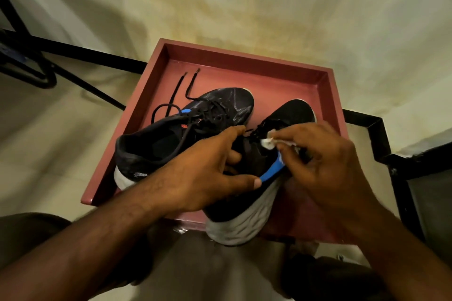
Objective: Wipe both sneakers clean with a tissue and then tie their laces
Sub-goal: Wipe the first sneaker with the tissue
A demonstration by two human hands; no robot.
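Two black sneakers with white soles lie in a reddish tray. The left sneaker rests on the tray floor, its black laces untied and trailing toward the far left. My left hand grips the collar of the right sneaker, thumb near its blue side stripe, holding it tilted with the white heel sole toward me. My right hand pinches a small white tissue against that shoe's lace area. Its laces are mostly hidden by my hands.
The tray sits on a low surface above a pale tiled floor. A black metal frame runs along the right, and dark frame bars cross at the left. My knees show at the bottom edge.
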